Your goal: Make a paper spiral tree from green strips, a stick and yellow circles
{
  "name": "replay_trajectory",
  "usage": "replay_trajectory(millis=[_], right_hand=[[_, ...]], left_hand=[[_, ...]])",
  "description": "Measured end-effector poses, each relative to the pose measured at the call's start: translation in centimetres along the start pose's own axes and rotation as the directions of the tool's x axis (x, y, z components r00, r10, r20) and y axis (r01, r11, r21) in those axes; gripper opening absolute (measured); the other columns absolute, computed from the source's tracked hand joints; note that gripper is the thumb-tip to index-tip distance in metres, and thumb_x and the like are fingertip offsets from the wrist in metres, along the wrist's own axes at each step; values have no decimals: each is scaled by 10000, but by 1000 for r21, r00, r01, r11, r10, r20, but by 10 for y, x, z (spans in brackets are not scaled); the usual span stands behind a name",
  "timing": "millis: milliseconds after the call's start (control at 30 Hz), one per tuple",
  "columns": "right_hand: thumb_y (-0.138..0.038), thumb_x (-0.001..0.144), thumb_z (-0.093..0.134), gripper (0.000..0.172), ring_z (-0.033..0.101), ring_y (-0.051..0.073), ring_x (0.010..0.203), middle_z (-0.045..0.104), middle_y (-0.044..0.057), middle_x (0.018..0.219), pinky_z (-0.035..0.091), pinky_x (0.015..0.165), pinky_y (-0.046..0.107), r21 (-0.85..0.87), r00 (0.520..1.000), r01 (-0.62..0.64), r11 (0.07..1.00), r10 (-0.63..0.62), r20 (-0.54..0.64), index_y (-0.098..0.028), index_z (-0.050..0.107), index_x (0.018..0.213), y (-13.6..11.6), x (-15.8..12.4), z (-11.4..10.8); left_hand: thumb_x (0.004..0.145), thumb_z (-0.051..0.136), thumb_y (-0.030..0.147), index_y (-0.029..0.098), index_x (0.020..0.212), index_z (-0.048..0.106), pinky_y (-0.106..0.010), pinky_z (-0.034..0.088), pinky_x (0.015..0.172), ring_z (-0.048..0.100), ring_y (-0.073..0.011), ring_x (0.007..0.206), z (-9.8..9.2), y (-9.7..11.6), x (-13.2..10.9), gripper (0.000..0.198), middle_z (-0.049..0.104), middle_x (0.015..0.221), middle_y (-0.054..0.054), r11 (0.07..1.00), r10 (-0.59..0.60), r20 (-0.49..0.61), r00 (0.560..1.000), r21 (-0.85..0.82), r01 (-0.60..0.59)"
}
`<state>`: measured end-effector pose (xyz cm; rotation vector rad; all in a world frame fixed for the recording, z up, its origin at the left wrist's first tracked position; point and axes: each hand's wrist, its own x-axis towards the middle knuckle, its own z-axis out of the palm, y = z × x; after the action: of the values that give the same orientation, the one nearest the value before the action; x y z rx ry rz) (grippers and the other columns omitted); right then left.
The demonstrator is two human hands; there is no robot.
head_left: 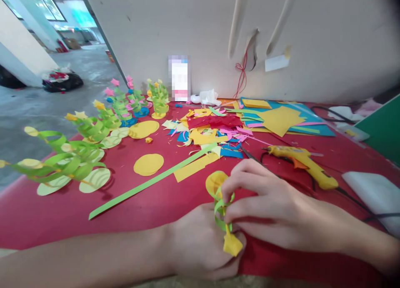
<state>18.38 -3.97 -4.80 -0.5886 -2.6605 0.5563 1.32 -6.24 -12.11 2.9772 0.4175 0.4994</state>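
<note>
Between my hands is a small paper spiral ornament, with a yellow round base (216, 184), a curled green strip (219, 215) and a yellow paper star (233, 244) at the near end. My right hand (268, 200) pinches the green curl with thumb and fingers. Curled beneath it, my left hand (203, 242) is closed against the ornament near the star; its fingertips are hidden. Just beyond lie a flat green paper strip (153, 182) and a yellow paper strip (195, 167). Yellow paper discs (148, 164) rest to the left.
Several similar spiral ornaments (93, 127) line the red table's (125, 234) left side. Paper scraps (209, 127) are heaped in the middle. A yellow hot glue gun (312, 167) with a black cord lies right. Behind, a lit phone (180, 80) leans on the wall.
</note>
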Motion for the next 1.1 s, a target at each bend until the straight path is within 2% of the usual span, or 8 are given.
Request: replay_trajectory(millis=[100,200,333,467,533,733,833,1100], right_hand=[[-150,777,529,97,478,122,881,546,23,882,408,802,259,108,986,-84,991,99,-138,-203,609,792,7,-1,-7],[-217,734,595,39,512,145,884,548,23,896,425,780,269,326,897,-282,902,368,-245,-211,587,772,16,-4,-16],[-264,741,581,93,550,130,785,577,9,845,438,696,249,750,677,-410,520,724,-132,-215,593,820,31,-6,-22],[-250,694,627,137,533,91,706,589,-3,791,419,648,207,898,599,-389,207,797,76,-194,628,820,38,-2,-17],[-257,675,650,126,509,72,647,585,-11,750,407,629,199,897,597,-417,146,788,150,-179,639,772,37,1,-12],[-262,699,630,85,472,61,638,567,-24,746,379,609,196,889,674,-448,95,689,266,-179,639,715,29,5,1],[-274,708,623,92,473,67,647,569,-18,752,370,586,192,893,683,-445,71,671,287,-186,649,716,26,5,5],[-238,723,571,118,510,97,671,580,7,740,409,632,215,889,688,-457,-12,629,362,-168,655,766,25,6,15]], left_hand=[[819,424,248,167,620,492,-279,361,507,460,-131,561,-8,2,2,225,518,576,6,998,56,-171,984,-19,-60],[827,435,239,167,647,532,-272,317,457,419,-115,502,-27,1,3,217,469,506,28,989,141,-309,941,1,-148],[800,466,197,154,748,562,-292,425,587,462,-134,605,-59,-15,1,117,545,599,2,991,135,-460,878,69,-116],[717,541,49,149,870,581,-302,447,705,484,-146,758,-78,-40,0,187,591,795,-34,984,54,-496,867,174,38],[713,563,38,176,930,594,-313,438,753,473,-157,814,-80,-48,1,259,600,850,-33,981,34,-463,886,185,59],[769,501,40,249,1088,560,-364,318,994,437,-153,983,-69,-43,3,386,616,1057,24,996,73,-204,976,58,-63],[785,522,53,252,1140,524,-359,249,1049,428,-135,1034,-62,-42,2,407,610,1108,45,993,100,-202,974,88,-84],[766,612,187,222,1056,570,-368,260,1055,490,-116,997,-61,-44,5,295,657,1018,41,997,55,-268,962,71,-38]])
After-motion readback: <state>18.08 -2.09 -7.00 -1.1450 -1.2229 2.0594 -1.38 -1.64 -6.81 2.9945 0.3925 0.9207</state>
